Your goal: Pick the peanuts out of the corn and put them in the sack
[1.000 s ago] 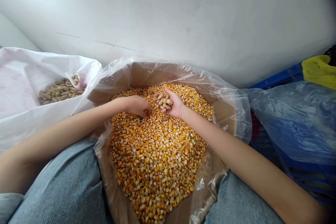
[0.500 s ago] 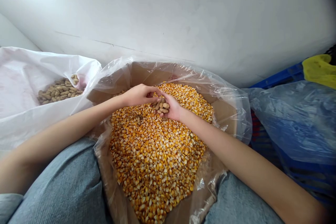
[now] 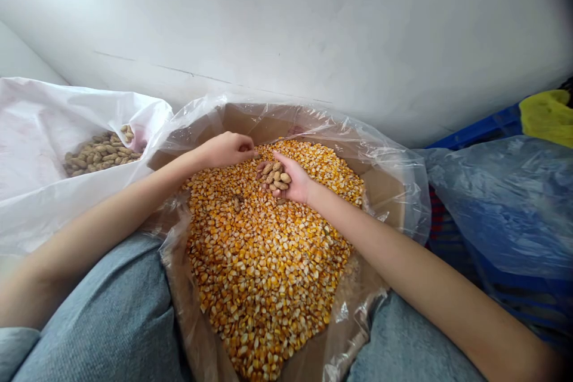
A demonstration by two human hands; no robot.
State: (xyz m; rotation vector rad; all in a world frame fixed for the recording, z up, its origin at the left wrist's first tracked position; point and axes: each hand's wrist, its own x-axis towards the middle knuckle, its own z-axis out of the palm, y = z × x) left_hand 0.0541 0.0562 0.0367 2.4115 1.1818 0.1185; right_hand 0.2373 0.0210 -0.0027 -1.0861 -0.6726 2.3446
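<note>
Glare whitens the wall (image 3: 286, 30) at upper left.

Between your legs (image 3: 102, 316), a box (image 3: 380, 191) holds corn (image 3: 264, 262) in a plastic liner (image 3: 403, 173), its far side near the wall (image 3: 313, 30) ahead. To your left, peanuts (image 3: 101, 155) lie inside a sack (image 3: 45, 131) beside the box. To your right, a plastic bag (image 3: 501, 209) lies against a crate (image 3: 478, 128).

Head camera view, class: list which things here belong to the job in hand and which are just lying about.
In use: left hand, right hand, peanuts, corn, cardboard box, white sack of peanuts.
Lying about: blue plastic bag, blue crate, yellow item.
</note>
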